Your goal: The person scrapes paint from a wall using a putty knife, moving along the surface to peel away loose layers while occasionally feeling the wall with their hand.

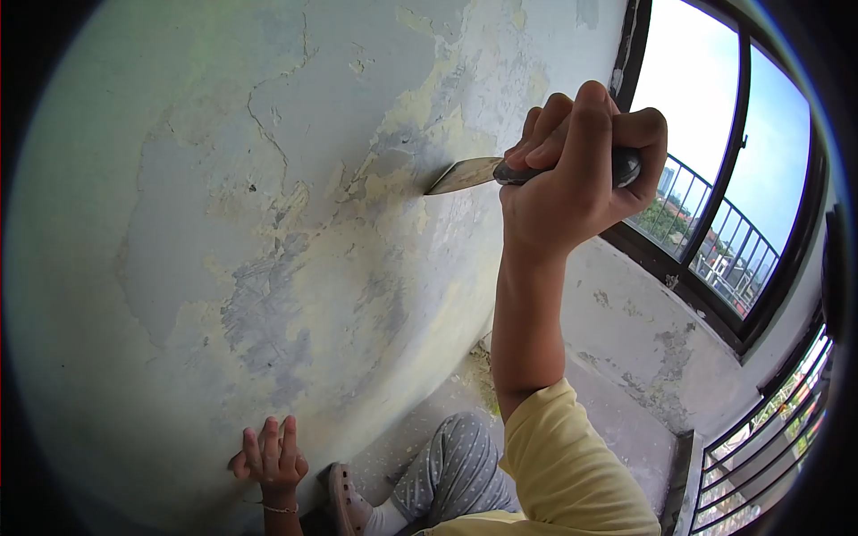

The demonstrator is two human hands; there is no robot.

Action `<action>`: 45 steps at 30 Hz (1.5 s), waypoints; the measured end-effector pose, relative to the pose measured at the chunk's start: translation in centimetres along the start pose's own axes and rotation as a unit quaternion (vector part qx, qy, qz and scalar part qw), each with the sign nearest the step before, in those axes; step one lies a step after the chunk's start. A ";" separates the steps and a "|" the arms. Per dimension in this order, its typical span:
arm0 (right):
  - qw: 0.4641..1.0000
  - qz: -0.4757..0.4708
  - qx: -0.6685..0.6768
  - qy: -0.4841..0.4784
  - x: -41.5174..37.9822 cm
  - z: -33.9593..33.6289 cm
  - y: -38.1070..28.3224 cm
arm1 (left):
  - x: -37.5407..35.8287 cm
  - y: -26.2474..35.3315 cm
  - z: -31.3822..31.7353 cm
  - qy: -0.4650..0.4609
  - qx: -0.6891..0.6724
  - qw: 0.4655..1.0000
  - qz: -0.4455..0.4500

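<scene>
My right hand [576, 183] is wrapped round the dark handle of a putty knife [466, 174]. The tip of its metal blade meets the peeling wall [331, 268], or is very near it. Around the blade the paint is flaked, with yellowish and grey patches and several cracks. Low in the view, my left hand [273, 456] has its fingers stretched out against the lower part of the wall, holding nothing. A thin bracelet circles that wrist.
A dark-framed window [715, 152] is at the right, with a railing outside. Below it, the side wall [626, 330] also has flaking paint. A barred opening [769, 447] stands at the lower right. My bent leg and brown clog [344, 496] are on the debris-speckled floor [617, 420].
</scene>
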State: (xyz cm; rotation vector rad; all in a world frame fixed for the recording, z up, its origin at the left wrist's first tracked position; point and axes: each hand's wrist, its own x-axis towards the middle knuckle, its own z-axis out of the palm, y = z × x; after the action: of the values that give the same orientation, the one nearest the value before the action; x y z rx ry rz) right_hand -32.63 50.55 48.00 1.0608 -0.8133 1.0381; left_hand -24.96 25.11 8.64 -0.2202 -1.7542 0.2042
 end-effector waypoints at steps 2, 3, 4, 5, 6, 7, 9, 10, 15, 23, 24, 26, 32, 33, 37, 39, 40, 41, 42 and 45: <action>1.000 -0.028 0.004 -0.012 0.4 0.4 -1.3 | 0.0 0.2 -0.1 -0.017 -0.005 0.999 -0.026; 0.998 -0.057 0.009 -0.024 0.7 0.8 -2.4 | -0.1 0.1 -0.1 -0.017 -0.003 0.999 -0.027; 0.996 -0.050 0.069 -0.014 1.0 1.1 -3.8 | -0.1 -0.1 0.0 -0.014 -0.002 1.000 -0.012; 0.996 -0.046 0.071 -0.010 0.7 1.2 -3.3 | -0.1 -0.2 0.0 -0.012 -0.001 1.000 0.003; 0.997 -0.041 0.071 -0.006 0.0 1.3 -2.3 | -0.1 -0.1 0.0 -0.014 -0.002 1.000 0.003; 0.992 -0.078 -0.067 -0.076 -1.9 0.8 1.0 | -0.1 -0.1 0.0 -0.017 -0.005 1.000 0.001; 0.962 -0.120 -0.202 -0.143 -3.3 0.1 3.0 | 0.0 -0.3 0.0 -0.013 -0.006 1.000 -0.001; 0.970 -0.094 -0.181 -0.135 -3.4 -0.4 2.0 | 0.1 -0.4 0.0 -0.008 -0.006 1.000 -0.001; 0.997 -0.042 0.057 -0.017 0.5 -0.7 -2.9 | 0.1 -0.1 -0.1 -0.005 -0.012 1.000 -0.001; 0.997 -0.040 0.066 -0.018 0.8 -0.1 -2.0 | 0.4 0.0 -0.3 -0.013 0.002 1.000 0.000; 0.993 -0.037 0.115 -0.015 1.2 0.0 -3.5 | 0.4 0.0 -0.2 -0.013 0.006 1.000 -0.001; 0.989 -0.014 0.144 0.042 0.5 0.2 -3.4 | 0.0 -0.1 -0.2 -0.014 0.006 1.000 0.002; 0.998 0.001 -0.051 -0.040 -2.3 -0.2 -0.3 | 0.2 -0.1 0.0 -0.003 0.001 1.000 -0.001; 0.999 -0.002 0.039 0.008 -1.5 -0.3 -1.7 | 0.2 0.0 0.0 -0.005 0.001 1.000 -0.002; 0.997 -0.025 0.063 0.021 0.1 -0.6 -1.7 | 0.1 0.0 0.0 -0.008 0.000 1.000 -0.002; 0.999 0.009 0.031 0.028 0.0 -0.5 0.1 | 0.2 0.1 -0.2 -0.006 0.001 1.000 -0.004; 0.999 0.006 0.034 0.028 0.3 -0.4 0.3 | 0.3 0.1 -0.1 -0.009 0.004 1.000 -0.004; 0.999 0.011 0.018 0.026 0.4 -0.5 0.4 | 0.4 0.1 -0.3 -0.015 0.005 1.000 -0.002; 1.000 0.016 0.004 0.023 0.5 -0.5 0.5 | 0.4 0.1 -0.3 -0.014 0.006 1.000 -0.002; 0.995 -0.012 0.100 0.008 1.9 -0.8 -2.8 | 0.0 0.0 0.0 -0.015 0.008 1.000 -0.004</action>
State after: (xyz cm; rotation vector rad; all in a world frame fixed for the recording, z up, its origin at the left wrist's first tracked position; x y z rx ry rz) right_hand -29.36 51.48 48.64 1.2274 -0.6926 1.1225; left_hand -24.93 25.14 8.69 -0.1993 -1.7818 0.2164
